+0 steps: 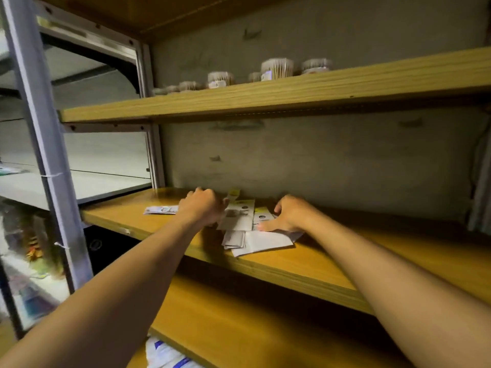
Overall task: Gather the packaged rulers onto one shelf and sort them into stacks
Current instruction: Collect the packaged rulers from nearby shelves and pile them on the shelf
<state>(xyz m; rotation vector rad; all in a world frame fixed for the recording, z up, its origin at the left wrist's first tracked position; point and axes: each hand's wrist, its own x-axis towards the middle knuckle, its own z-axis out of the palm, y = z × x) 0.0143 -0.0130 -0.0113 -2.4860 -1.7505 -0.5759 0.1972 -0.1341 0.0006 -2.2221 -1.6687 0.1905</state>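
Two bare forearms reach up and forward from the bottom corners, and below them, at the bottom edge, a white packet with blue print [164,353] lies on the lowest wooden shelf [239,314]. Both arms end at the middle shelf [332,264], where the packaged rulers [239,216] lie in a loose, overlapping heap of white sleeves with yellow-topped cards, toward the back of the board and between the two hands. The left hand [203,207] is curled knuckles-up at the left edge of the heap; its fingers are bent under and hidden, so I cannot tell whether they are gripping a packet or just resting on it. The right hand [288,215] lies palm-down on the right side of the heap, fingers spread only a little and pressed flat, the thumb lying along a white packet [263,241] at the front. Another small packet [160,209] lies apart on the same shelf, left of the left hand. On the upper shelf [265,98] stands a row of small round clear tubs [276,69] holding what look like cotton swabs. A grey metal rack [42,128] stands to the left.
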